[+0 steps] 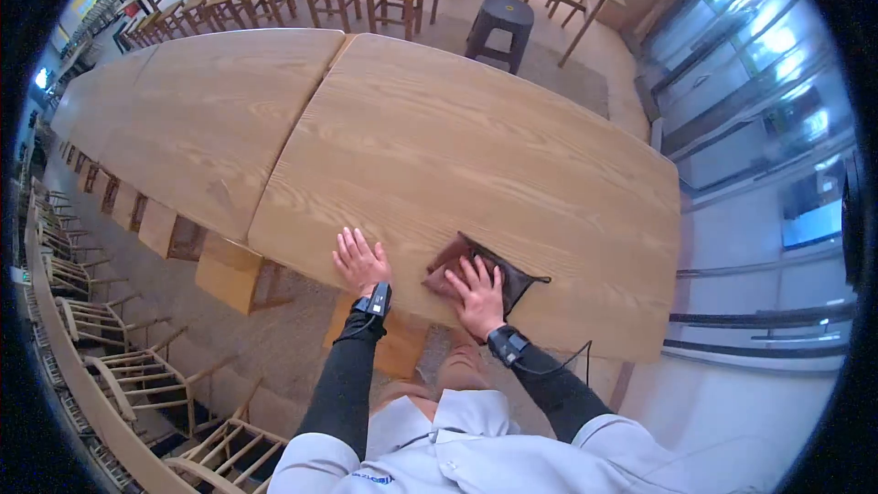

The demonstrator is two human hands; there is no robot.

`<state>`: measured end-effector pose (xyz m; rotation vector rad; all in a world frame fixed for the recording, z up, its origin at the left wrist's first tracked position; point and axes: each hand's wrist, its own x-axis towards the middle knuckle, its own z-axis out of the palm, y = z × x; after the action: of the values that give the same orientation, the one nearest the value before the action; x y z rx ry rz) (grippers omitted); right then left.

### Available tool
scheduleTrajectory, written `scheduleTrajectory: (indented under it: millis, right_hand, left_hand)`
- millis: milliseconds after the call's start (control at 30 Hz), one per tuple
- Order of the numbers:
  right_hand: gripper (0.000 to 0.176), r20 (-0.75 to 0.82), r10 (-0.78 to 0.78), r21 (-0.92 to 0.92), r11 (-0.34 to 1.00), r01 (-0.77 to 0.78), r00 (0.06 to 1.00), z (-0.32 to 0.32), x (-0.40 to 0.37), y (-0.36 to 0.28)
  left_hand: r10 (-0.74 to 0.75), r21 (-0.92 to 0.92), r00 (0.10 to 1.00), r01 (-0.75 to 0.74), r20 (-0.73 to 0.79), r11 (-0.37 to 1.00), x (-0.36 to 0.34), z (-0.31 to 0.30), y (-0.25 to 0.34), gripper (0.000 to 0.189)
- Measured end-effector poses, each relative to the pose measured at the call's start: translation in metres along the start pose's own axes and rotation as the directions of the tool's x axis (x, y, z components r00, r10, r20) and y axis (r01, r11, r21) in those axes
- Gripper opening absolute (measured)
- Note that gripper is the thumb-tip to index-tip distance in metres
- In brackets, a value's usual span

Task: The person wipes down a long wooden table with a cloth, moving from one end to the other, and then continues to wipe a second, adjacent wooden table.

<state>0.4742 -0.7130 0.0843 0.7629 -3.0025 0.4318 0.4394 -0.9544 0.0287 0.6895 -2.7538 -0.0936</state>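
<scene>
A dark pouch-like cloth item (523, 289), brown on its left part and black on its right, lies on the wooden table (457, 146) close to the near edge. A thin loop sticks out at its right corner. My right hand (479, 296) rests flat on top of it with the fingers spread, hiding part of its surface. To the left, my left hand (361, 263) lies palm down on the bare wood at the table's edge, fingers apart, holding nothing. Each wrist wears a black strapped device.
More tables adjoin on the left. Wooden stools (229, 273) stand under the near edge, and chairs (137, 380) line the lower left. Beyond the table are a dark plastic stool (500, 27) and further wooden stools. Windows run along the right side.
</scene>
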Motion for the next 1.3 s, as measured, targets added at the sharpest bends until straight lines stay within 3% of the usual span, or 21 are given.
scheduleTrajectory:
  millis: [100, 167, 333, 433, 600, 1033, 1300]
  right_hand:
    - [0.056, 0.007, 0.02, 0.002, 1.0, -0.02, 1.0, -0.001, -0.033, -0.017]
    - [0.066, 0.057, -0.016, -0.013, 1.0, 0.017, 0.998, -0.004, -0.047, -0.015]
    - [0.065, 0.034, -0.044, 0.041, 0.998, 0.042, 0.998, -0.014, -0.041, 0.019]
    - [0.061, -0.021, 0.003, -0.003, 1.0, -0.003, 1.0, -0.02, -0.019, 0.067]
    - [0.061, -0.151, 0.122, -0.017, 0.992, -0.126, 0.981, -0.022, 0.085, 0.123]
    - [0.054, -0.224, 0.229, -0.219, 0.935, -0.278, 0.947, -0.018, 0.35, 0.319]
    - [0.051, -0.202, 0.344, -0.189, 0.905, -0.381, 0.917, -0.012, 0.424, 0.375]
  left_hand:
    - [0.028, 0.005, 0.999, -0.029, 0.017, 1.0, 0.0, 0.007, -0.005, 0.064]
    - [0.052, 0.006, 0.998, -0.052, 0.046, 0.999, -0.002, 0.007, -0.009, 0.065]
    - [0.233, -0.122, 0.96, -0.216, 0.157, 0.969, 0.007, -0.01, -0.02, 0.067]
    - [0.151, -0.102, 0.985, -0.143, 0.083, 0.985, 0.007, -0.003, -0.013, 0.066]
    - [0.079, -0.079, 0.997, -0.077, 0.025, 0.994, 0.011, -0.01, -0.012, 0.063]
    - [0.094, -0.097, 0.991, -0.084, 0.095, 0.992, 0.014, -0.022, -0.007, 0.06]
    - [0.037, -0.155, 0.991, -0.017, 0.127, 0.988, 0.017, -0.026, -0.001, 0.058]
